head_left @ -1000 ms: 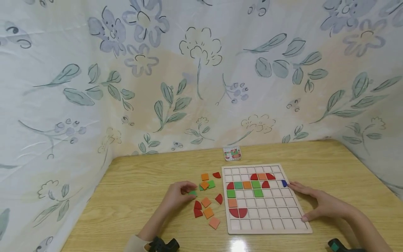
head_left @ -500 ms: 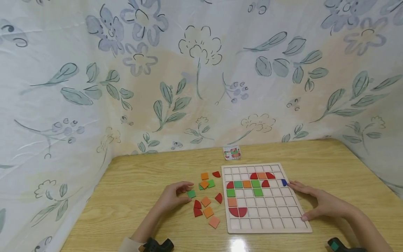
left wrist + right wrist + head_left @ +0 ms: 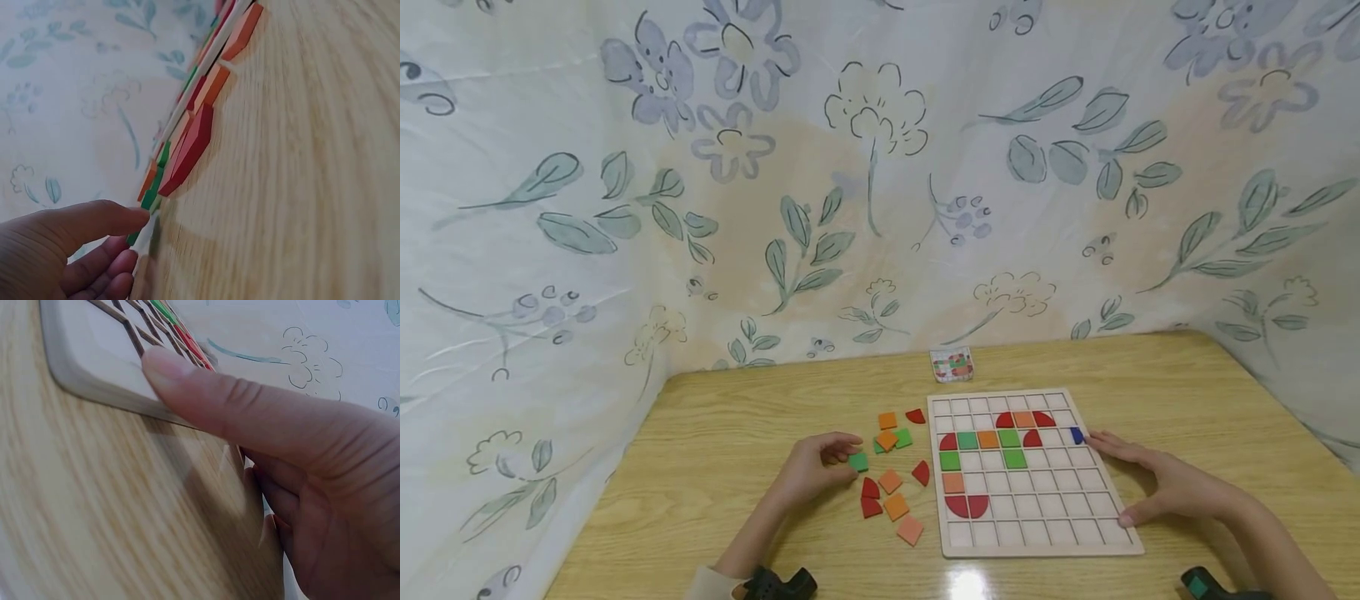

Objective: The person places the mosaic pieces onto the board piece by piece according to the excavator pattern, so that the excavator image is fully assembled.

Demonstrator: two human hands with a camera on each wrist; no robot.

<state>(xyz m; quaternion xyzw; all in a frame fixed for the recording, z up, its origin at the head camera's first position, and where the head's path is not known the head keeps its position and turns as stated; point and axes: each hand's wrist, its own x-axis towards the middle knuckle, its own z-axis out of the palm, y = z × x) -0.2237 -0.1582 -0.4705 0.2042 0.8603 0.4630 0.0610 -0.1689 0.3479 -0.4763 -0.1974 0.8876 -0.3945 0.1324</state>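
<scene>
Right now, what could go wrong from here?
The green tile pinched by the left hand could slip. The orange tile lying on green ones might slide if brushed. The right hand, touching the edge of the board near the blue piece, might nudge either.

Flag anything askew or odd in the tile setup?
Two mild oddities. One orange tile lies askew, overlapping green tiles left of the board. A lone blue piece sits by the board's right edge, the only blue piece in view; its exact shape is too small to tell. Nothing looks damaged.
</scene>
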